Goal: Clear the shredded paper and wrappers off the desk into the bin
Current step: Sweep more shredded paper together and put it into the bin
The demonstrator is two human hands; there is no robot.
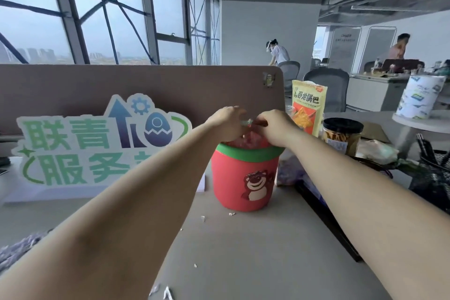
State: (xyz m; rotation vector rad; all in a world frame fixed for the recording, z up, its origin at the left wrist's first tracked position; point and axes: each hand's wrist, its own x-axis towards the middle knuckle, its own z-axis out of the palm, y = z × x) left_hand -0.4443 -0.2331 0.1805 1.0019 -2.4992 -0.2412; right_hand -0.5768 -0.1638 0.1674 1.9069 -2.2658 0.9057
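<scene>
A small red bin (244, 181) with a green rim and a bear picture stands on the grey desk (255, 251), against the brown partition. Pink liner or paper shows inside its mouth. Both my arms reach out over it. My left hand (227, 123) and my right hand (276, 126) meet just above the rim, fingers pinched on a thin clear wrapper (248, 121) stretched between them. Small white paper scraps (202, 219) lie on the desk in front of the bin, and more scraps (160, 291) lie near the bottom edge.
A green-and-blue cut-out sign (97, 143) leans on the partition at left. Right of the bin are a snack bag (308, 107), a black-lidded jar (342, 135), crumpled plastic and a dark mesh holder (433, 178). A purple fluffy item (17, 249) lies at far left. Two people stand far back.
</scene>
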